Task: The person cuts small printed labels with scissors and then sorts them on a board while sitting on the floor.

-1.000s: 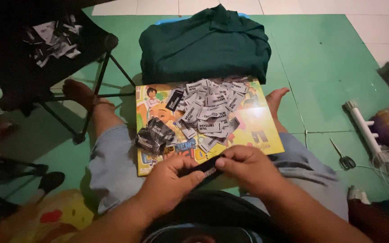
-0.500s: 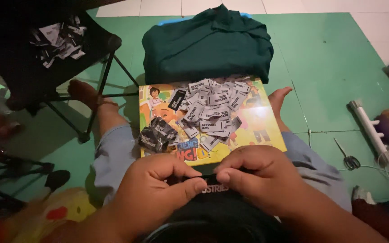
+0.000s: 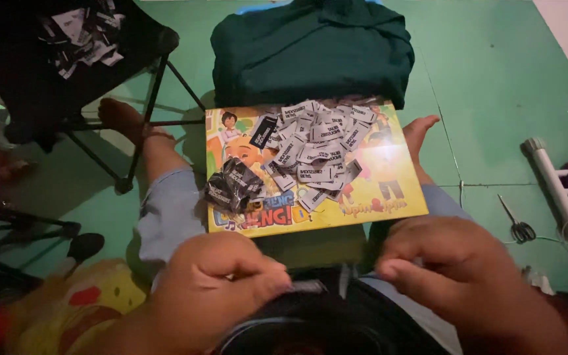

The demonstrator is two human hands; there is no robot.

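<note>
My left hand (image 3: 221, 289) is low in the view, close to the camera, its thumb and forefinger pinched on a small grey fabric label (image 3: 307, 286). My right hand (image 3: 458, 276) is to the right of it with its fingers curled shut; nothing shows in its grip. A gap separates the two hands. Past them a yellow cartoon-printed board (image 3: 389, 204) lies across my legs. It carries a loose heap of grey-white labels (image 3: 317, 148), one black label (image 3: 263, 131) and a black bundle of labels (image 3: 233, 187) at its near left.
A folded dark green cloth (image 3: 310, 52) lies beyond the board on the green floor. A black folding stool (image 3: 67, 72) with more labels stands at the left. Scissors (image 3: 518, 227) and a white tube-shaped object (image 3: 550, 177) lie at the right.
My hands were together on a dark label strip; now they have come apart and nearer the camera, and only the left pinches a label. The view has tilted slightly.
</note>
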